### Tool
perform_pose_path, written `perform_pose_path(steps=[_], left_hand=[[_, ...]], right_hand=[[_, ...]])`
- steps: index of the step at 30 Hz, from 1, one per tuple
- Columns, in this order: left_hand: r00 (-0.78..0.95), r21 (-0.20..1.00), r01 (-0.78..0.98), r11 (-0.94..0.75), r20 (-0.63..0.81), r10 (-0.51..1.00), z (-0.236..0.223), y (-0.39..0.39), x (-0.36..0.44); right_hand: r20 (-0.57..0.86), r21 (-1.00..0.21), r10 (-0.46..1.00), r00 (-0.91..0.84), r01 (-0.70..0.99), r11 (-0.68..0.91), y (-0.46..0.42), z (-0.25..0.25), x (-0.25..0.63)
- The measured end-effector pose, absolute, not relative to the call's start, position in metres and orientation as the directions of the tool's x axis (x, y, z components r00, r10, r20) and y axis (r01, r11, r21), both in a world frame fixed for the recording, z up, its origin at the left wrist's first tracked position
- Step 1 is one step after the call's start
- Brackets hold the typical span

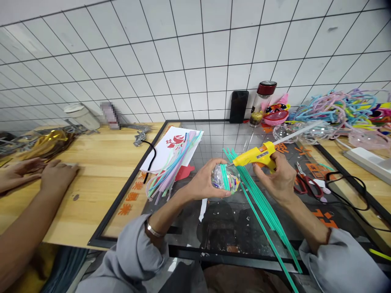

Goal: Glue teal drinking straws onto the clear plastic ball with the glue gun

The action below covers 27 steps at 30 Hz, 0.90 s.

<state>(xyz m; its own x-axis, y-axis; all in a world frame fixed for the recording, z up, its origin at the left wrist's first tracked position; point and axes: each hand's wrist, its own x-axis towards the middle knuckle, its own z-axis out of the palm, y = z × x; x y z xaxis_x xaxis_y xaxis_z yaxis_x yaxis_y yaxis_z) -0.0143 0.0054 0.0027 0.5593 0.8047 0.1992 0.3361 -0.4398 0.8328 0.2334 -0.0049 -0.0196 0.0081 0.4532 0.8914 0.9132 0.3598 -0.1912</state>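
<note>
Clear ball (232,182) is sitting mid-frame, just right of centre, and your left hand (200,181) is wrapping its left side, digits partly open around the curve, above and below. Looks like that's leaving the green band (225,177) exposed while steadying a round thing that'd probably roll otherwise. Your right hand (279,175) is closing firmly around the handle of the yellow glue gun (256,156), nozzle pointing down-left at the band's top. Can't tell if it's actually touching, or if you're squeezing the trigger. The white glue stick (295,133) is poking out the back, away from your fingers. Green strips (259,199) are lying diagonally beneath the gun, probably for easy reach, while red-handled scissors (301,185) are resting off to the right, out of your way imo.
</note>
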Motion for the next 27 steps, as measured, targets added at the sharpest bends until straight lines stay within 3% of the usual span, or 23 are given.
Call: perform_pose_path(steps=[9, 15, 27], left_hand=[[0.556, 0.832, 0.348, -0.432, 0.187, 0.810, 0.002, 0.006, -0.014], [0.561, 0.838, 0.337, -0.429, 0.187, 0.806, 0.003, 0.006, -0.014], [0.573, 0.828, 0.314, -0.464, 0.225, 0.788, 0.000, 0.007, -0.015]], right_hand=[[0.938, -0.063, 0.344, -0.050, 0.950, 0.307, -0.005, -0.020, 0.229], [0.937, -0.053, 0.347, -0.032, 0.971, 0.233, -0.005, -0.023, 0.230], [0.942, 0.096, 0.267, -0.203, 0.926, 0.366, -0.010, -0.007, 0.238]])
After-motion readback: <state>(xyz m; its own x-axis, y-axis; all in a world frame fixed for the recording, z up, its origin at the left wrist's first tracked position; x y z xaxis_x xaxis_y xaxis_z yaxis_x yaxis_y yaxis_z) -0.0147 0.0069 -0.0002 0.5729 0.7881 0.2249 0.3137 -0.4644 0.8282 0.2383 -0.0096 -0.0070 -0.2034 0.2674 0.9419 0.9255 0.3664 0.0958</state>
